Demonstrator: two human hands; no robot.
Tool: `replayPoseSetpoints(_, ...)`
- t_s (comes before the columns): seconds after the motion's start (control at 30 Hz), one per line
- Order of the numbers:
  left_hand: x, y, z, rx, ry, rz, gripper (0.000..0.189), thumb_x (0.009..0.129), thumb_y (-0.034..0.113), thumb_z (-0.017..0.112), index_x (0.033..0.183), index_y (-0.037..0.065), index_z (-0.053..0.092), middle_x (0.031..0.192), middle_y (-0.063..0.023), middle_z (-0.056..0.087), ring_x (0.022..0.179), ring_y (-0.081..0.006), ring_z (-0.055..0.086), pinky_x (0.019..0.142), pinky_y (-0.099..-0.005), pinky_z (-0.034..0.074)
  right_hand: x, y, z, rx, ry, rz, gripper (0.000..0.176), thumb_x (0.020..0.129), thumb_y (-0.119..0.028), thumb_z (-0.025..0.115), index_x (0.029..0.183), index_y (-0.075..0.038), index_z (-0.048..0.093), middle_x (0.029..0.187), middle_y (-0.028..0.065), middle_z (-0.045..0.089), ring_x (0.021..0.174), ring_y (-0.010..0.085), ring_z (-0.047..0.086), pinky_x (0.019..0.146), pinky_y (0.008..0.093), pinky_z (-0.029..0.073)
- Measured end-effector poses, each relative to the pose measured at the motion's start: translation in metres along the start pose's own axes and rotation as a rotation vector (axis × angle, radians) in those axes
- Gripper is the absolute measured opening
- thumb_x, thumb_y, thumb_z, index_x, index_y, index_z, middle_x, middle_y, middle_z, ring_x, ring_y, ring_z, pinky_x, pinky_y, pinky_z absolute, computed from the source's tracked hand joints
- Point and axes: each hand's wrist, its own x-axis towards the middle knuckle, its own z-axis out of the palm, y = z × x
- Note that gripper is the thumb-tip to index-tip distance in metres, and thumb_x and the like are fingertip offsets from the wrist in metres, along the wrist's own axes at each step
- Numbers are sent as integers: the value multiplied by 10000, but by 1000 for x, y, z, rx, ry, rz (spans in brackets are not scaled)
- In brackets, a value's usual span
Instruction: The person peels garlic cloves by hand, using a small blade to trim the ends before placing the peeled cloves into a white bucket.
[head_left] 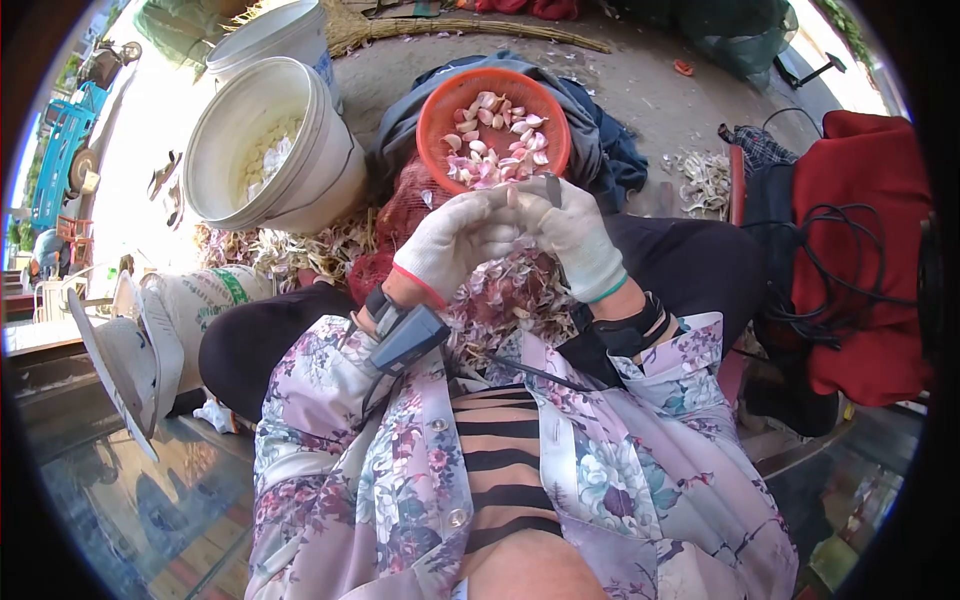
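Observation:
Both my hands wear white knit gloves and meet just in front of the orange-red plastic basket (563,125). My left hand (450,240), with a red cuff, has its fingers curled and tips pinched together; whatever they hold is hidden. My right hand (582,240), green-cuffed, is closed with its fingertips against the left ones. A small dark grey blade (553,190) sticks up at its fingers. Garlic cloves (490,120), pinkish and white, lie in the basket beyond the hands. Below the hands, garlic skins (500,300) cover my lap.
A white bucket (335,170) with pale peeled cloves stands at left, another bucket (280,35) behind it. Red mesh sacking (405,205) lies beside the basket. A white hat (120,350) is at far left. At right are red cloth (850,180) and black cables (860,250).

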Motion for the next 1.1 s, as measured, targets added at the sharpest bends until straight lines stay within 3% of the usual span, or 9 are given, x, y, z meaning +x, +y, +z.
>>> replayPoseSetpoints(0.17, -1, 12, 18, 255, 111, 99, 366, 964, 203, 567, 1265, -1, 526, 906, -65, 638, 671, -124, 596, 604, -263, 508, -8, -18, -2, 144, -94, 212, 148, 950, -198, 614, 943, -54, 649, 679, -59, 508, 497, 15, 414, 438, 194, 316)
replayPoseSetpoints(0.27, 0, 18, 11, 518, 113, 38, 355, 958, 209, 576, 1249, 10, 540, 834, -42, 628, 578, -92, 552, 509, -228, 454, -7, -16, -4, 253, -201, 322, 147, 954, -214, 607, 927, -70, 620, 649, -57, 474, 453, 27, 394, 404, 200, 284)
replayPoseSetpoints(0.57, -1, 17, 6, 473, 128, -5, 206, 946, 194, 601, 1085, 44, 577, 769, 11, 601, 519, -49, 493, 466, -176, 365, -8, -5, -4, 311, -212, 390, 154, 958, -229, 602, 904, -84, 603, 686, -38, 518, 465, 26, 423, 402, 192, 293)
replayPoseSetpoints(0.67, 0, 16, 5, 492, 182, 11, 223, 943, 181, 602, 1115, 42, 575, 765, 14, 600, 516, -47, 487, 457, -176, 352, -7, -5, -2, 230, -187, 354, 149, 955, -229, 604, 933, -83, 619, 698, -31, 539, 470, 26, 432, 402, 192, 296)
replayPoseSetpoints(0.83, 3, 17, 2, 364, 214, 74, 291, 964, 241, 558, 1174, 40, 566, 784, -3, 599, 578, -65, 519, 499, -202, 382, 19, -7, -2, 139, -25, 261, 128, 937, -208, 625, 955, -83, 640, 670, -32, 544, 473, 32, 438, 402, 197, 305)
replayPoseSetpoints(0.93, 2, 15, -7, 150, 157, 92, 336, 1001, 276, 478, 1195, 12, 550, 870, -67, 628, 639, -135, 567, 575, -262, 464, 53, -16, -6, -140, 122, -45, 152, 920, -166, 638, 1002, -43, 670, 720, 0, 645, 544, 62, 538, 466, 225, 415)
replayPoseSetpoints(1.0, 3, 18, -6, 100, 103, 117, 336, 1009, 261, 461, 1196, -8, 541, 914, -98, 644, 647, -167, 578, 616, -295, 497, 54, -21, -2, -162, 163, -113, 159, 918, -137, 642, 1015, -15, 671, 804, 28, 683, 631, 68, 583, 546, 233, 464)
replayPoseSetpoints(1.07, 3, 20, 0, 26, 93, 121, 361, 1019, 273, 442, 1223, -17, 508, 1032, -143, 626, 807, -220, 606, 740, -341, 503, 42, -19, 1, -216, 158, -142, 159, 917, -128, 646, 1016, -6, 669, 813, 29, 682, 665, 68, 588, 582, 234, 476)
replayPoseSetpoints(1.1, 3, 20, 4, -13, 89, 122, 374, 1024, 279, 433, 1237, -22, 492, 1091, -166, 617, 887, -247, 619, 803, -364, 506, 40, -9, 3, -258, 124, -277, 161, 919, -124, 649, 1006, 11, 667, 843, 30, 683, 711, 70, 597, 638, 236, 491)
